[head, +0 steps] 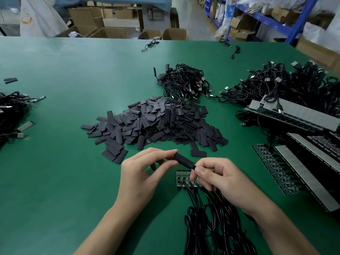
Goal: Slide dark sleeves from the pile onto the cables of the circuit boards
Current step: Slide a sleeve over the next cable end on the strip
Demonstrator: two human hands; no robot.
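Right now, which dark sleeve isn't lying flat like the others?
The sleeve pinched between the left hand and right hand: it is rounded into a tube, while those in the pile lie flat.

Even overhead light, soft shadows, curved blurred edges

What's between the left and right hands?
Head view: one dark sleeve spans the gap, left hand pinching one end, right hand the other.

Dark sleeve (184, 161) tilted (pinched aloft), pile (152, 124) beyond
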